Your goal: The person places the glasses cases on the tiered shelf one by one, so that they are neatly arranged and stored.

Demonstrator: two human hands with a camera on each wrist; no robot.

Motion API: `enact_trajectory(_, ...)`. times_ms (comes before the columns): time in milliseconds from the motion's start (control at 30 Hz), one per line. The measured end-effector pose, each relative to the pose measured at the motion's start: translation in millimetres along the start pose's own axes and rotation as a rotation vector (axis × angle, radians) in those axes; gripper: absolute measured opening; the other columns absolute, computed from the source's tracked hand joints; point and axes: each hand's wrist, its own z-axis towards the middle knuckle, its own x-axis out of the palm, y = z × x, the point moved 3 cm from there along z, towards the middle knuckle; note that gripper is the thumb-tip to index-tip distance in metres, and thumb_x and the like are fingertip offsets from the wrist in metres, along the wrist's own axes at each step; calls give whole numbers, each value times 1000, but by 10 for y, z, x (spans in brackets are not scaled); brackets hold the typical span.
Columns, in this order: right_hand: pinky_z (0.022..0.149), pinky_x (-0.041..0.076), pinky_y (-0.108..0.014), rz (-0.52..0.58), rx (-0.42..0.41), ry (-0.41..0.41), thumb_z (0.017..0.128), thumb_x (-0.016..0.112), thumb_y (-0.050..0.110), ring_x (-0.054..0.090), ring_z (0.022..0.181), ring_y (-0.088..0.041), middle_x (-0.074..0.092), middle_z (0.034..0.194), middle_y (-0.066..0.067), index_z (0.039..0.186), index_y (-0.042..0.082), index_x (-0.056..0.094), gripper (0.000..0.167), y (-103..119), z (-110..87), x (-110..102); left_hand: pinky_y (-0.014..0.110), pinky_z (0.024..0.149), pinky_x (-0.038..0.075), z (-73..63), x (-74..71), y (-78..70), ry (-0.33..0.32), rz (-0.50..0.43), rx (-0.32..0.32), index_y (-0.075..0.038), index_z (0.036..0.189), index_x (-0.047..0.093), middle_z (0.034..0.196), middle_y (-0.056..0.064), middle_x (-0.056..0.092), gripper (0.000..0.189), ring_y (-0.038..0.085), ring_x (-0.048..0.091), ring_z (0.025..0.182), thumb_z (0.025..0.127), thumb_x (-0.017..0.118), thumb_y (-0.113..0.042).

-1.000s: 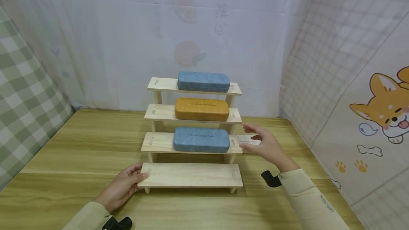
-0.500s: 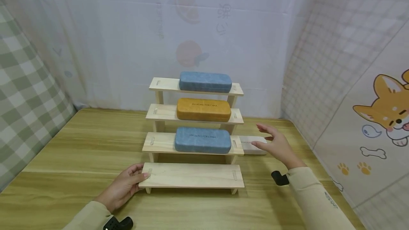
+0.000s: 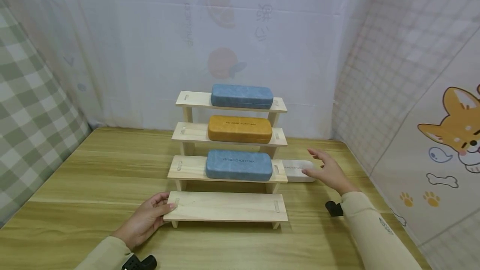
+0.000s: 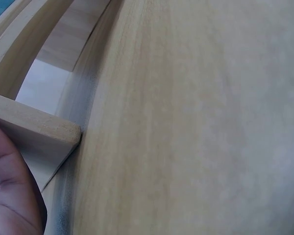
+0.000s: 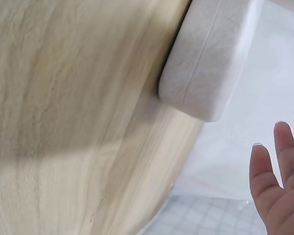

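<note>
A stepped wooden display stand [image 3: 225, 206] stands mid-table. My left hand [image 3: 146, 219] grips the left end of its lowest shelf, thumb on top; in the left wrist view some fingers [image 4: 12, 196] show beside a wooden support [image 4: 34, 125]. Above that bare shelf, a blue glasses case [image 3: 238, 166], a mustard-yellow one [image 3: 240, 129] and another blue one [image 3: 241, 96] lie one per step. A white glasses case [image 3: 294, 171] lies on the table, its left part hidden by the stand. My right hand [image 3: 330, 173] is by its right end, fingers apart; the right wrist view shows a gap between fingers and case [image 5: 210, 58].
The wood-grain table [image 3: 93, 170] reaches back to a white printed curtain [image 3: 150, 53]. Green checked cloth [image 3: 26, 107] hangs at the left. On the right stands a gridded panel with a cartoon dog [image 3: 463, 124].
My right hand has moved right, away from the stand, and more of the white glasses case shows. My left hand keeps its hold on the lowest shelf. The view has shifted slightly.
</note>
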Motion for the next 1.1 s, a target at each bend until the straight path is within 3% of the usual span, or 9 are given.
enact_trajectory(233, 98, 33, -67, -21, 33, 67, 85, 74, 24, 30, 130, -49, 24, 150, -32, 147, -4, 31, 81, -119, 38, 1, 26, 86, 52, 4, 2, 18, 1, -6, -1, 14, 144, 14, 117, 7, 54, 68, 11, 59, 100, 96, 57, -9)
enact_trajectory(1100, 101, 31, -67, -38, 147, 243, 81, 77, 18, 24, 131, -57, 21, 148, -38, 148, -10, 20, 92, -453, 171, 79, 27, 86, 52, 11, -9, 22, 9, -14, 20, 14, 143, 16, 114, 5, 55, 68, 12, 59, 100, 95, 58, -10)
